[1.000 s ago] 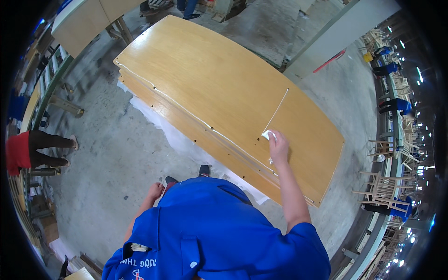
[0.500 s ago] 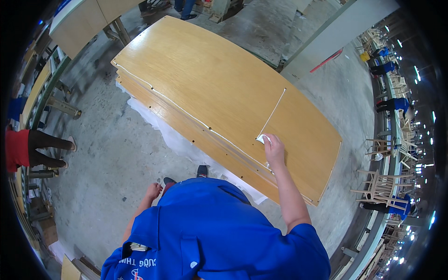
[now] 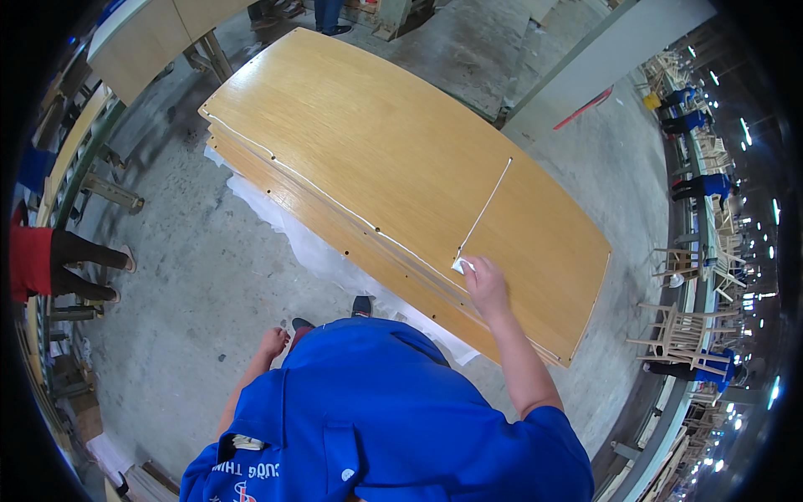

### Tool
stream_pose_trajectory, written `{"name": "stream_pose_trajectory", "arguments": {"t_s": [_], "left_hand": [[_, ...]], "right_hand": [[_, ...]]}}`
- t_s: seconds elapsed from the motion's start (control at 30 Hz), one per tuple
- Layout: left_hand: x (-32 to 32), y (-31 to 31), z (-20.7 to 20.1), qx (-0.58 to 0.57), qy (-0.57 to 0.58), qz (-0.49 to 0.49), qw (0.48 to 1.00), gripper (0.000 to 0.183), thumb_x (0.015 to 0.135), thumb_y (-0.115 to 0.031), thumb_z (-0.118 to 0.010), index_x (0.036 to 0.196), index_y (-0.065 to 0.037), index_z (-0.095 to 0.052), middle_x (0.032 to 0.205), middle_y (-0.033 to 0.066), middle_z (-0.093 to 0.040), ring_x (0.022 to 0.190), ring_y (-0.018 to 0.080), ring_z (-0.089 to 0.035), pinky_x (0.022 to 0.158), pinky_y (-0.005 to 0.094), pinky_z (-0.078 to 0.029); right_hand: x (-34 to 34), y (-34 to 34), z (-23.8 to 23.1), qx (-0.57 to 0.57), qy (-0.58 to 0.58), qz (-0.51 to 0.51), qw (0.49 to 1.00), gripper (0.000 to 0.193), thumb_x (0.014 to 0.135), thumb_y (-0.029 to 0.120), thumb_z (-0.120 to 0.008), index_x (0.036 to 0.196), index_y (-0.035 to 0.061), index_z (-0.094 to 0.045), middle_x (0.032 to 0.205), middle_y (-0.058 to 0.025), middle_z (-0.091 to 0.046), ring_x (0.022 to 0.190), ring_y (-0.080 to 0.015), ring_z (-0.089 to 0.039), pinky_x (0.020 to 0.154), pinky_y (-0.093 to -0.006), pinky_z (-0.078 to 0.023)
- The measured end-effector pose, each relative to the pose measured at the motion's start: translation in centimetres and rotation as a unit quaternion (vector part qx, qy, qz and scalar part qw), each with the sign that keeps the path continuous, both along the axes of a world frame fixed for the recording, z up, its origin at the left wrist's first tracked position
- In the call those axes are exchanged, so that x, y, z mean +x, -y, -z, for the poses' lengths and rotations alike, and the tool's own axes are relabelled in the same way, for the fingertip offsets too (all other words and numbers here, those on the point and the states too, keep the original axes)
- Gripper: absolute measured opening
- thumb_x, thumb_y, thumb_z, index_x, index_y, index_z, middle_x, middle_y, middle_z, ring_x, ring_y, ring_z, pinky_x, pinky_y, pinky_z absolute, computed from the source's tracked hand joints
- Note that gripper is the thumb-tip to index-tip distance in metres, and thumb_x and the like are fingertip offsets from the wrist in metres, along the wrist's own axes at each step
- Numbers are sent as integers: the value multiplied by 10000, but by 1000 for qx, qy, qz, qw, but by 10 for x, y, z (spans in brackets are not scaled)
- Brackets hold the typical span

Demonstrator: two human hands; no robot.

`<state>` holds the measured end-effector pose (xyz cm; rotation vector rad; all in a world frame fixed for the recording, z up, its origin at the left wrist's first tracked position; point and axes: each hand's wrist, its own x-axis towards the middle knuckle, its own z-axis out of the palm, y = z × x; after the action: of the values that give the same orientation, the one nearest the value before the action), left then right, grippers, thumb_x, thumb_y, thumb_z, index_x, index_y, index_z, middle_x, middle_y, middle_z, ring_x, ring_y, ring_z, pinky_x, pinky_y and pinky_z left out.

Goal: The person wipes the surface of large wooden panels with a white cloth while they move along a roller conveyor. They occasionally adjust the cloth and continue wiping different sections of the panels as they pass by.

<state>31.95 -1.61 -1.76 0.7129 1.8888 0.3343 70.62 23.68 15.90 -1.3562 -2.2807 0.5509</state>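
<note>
My right hand (image 3: 487, 287) pinches a small white piece (image 3: 459, 264) against the top of a light-brown wooden panel (image 3: 360, 125); I cannot tell whether the piece is cloth, paper or a pouch tip. A thin white line (image 3: 487, 203) runs over the panel from near its far edge to beside my fingers. Along the near long edge goes another white line (image 3: 326, 191), passing dark round holes. My left hand (image 3: 273, 342) hangs low by my leg, away from the panel, its fingers curled and nothing visible in them.
Under the top panel lie more wooden panels (image 3: 322, 233) and white sheeting (image 3: 288, 230). A pale post (image 3: 602, 63) stands beyond. At left are a workbench (image 3: 155, 50) and a person in red (image 3: 38, 263). Wooden chairs (image 3: 679, 335) and people in blue line the right.
My right hand has moved slightly nearer and to the left with the white piece, toward the panel's near edge. My left hand has hardly moved.
</note>
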Motion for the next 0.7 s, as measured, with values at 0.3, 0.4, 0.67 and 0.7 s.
{"name": "stream_pose_trajectory", "arguments": {"t_s": [0.3,0.4,0.67,0.7], "left_hand": [[-37,-31,-58,190,5,-98,977,291,880,-240,-447,872,11,-595,799,89,-610,732,170,-572,665,290,-464],[-68,-67,-148,294,-139,-80,942,275,884,-253,-491,890,6,-586,806,104,-591,761,179,-559,682,298,-442],[-115,11,-425,578,-469,-88,662,85,792,-42,-598,868,-19,-569,812,88,-568,773,210,-548,682,295,-437],[-108,27,-451,589,-520,-61,615,104,776,-49,-617,865,-30,-568,804,90,-565,774,237,-545,674,311,-440]], "right_hand": [[-33,-13,-27,-232,-256,78,935,174,832,172,-571,916,22,-603,717,-74,-576,560,-155,-506,496,-292,-411],[-62,-25,-36,-448,-510,117,725,159,863,220,-531,834,64,-542,591,-15,-453,466,-86,-393,399,-215,-311],[-209,6,-30,-682,-537,-38,495,182,870,238,-493,838,63,-527,605,-15,-444,482,-107,-380,444,-247,-331],[-228,12,-27,-693,-522,-62,493,174,864,233,-499,845,63,-530,605,-15,-444,487,-108,-383,448,-250,-333]]}}
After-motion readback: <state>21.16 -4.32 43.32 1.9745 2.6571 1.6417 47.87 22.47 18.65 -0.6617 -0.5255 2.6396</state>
